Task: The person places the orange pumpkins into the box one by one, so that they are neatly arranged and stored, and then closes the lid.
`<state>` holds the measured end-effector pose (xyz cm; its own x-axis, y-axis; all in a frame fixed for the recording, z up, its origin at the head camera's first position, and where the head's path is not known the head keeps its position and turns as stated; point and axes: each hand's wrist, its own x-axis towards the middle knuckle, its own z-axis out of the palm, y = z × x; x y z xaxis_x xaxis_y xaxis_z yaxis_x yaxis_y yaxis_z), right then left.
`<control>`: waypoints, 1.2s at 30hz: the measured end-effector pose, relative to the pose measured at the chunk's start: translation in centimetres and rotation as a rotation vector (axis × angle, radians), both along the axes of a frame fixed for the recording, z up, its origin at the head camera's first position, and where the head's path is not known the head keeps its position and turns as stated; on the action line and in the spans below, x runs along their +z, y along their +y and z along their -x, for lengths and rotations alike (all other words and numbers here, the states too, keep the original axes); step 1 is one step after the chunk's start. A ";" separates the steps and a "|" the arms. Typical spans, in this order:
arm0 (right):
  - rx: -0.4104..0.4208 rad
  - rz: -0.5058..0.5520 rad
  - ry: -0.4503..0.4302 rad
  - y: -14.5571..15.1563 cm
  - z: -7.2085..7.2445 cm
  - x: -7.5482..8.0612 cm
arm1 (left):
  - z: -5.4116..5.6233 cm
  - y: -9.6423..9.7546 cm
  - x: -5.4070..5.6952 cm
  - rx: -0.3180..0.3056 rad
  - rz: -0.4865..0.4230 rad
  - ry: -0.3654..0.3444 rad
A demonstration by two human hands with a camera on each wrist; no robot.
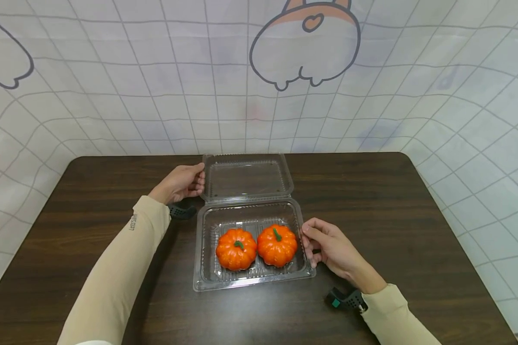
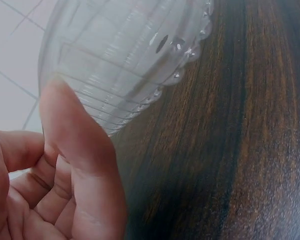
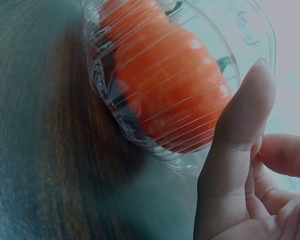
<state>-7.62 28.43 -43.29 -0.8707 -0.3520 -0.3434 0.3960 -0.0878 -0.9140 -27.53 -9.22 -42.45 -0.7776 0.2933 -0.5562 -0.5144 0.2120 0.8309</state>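
A clear plastic clamshell box point(image 1: 254, 282) stands on the table with its hinged lid point(image 1: 248, 178) swung back, away from the person. Two small orange pumpkins point(image 1: 230, 256) with green stems sit side by side in the base. At the lid's left edge, my left hand point(image 1: 179, 184) pinches the plastic between thumb and curled fingers. My right hand point(image 1: 337, 251) grips the right rim of the base, close to the right pumpkin point(image 1: 280, 251). In the right wrist view, orange pumpkin point(image 3: 170, 90) shows through the ribbed side wall, with the thumb pressed at the rim.
The dark wood table point(image 1: 371, 201) spreads out around the box. Behind it and at both sides hangs a white gridded cloth point(image 1: 164, 86) with cartoon animal drawings. A dark band point(image 1: 347, 299) circles the right wrist, and another point(image 1: 182, 212) the left.
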 end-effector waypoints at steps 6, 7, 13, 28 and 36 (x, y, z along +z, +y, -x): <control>-0.004 0.004 -0.004 -0.2 -0.1 0.2 | 0.2 0.0 0.2 -0.003 -0.018 -0.007; -0.004 0.005 -0.003 -0.2 -0.1 0.2 | 0.2 0.0 0.2 -0.007 -0.017 -0.006; 0.000 0.008 0.002 -0.3 0.0 0.3 | 0.3 -0.2 0.2 -0.004 -0.031 -0.008; -0.008 -0.001 0.009 -0.4 0.1 0.3 | 0.7 -0.3 0.7 -0.006 -0.056 0.007; -0.012 -0.009 0.009 -0.5 0.1 0.4 | 0.6 -0.2 1.2 -0.027 -0.052 0.049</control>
<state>-7.72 27.97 -42.90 -0.8779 -0.3385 -0.3387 0.3866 -0.0839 -0.9184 -28.15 -9.45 -41.27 -0.7950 0.3416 -0.5013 -0.4677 0.1812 0.8651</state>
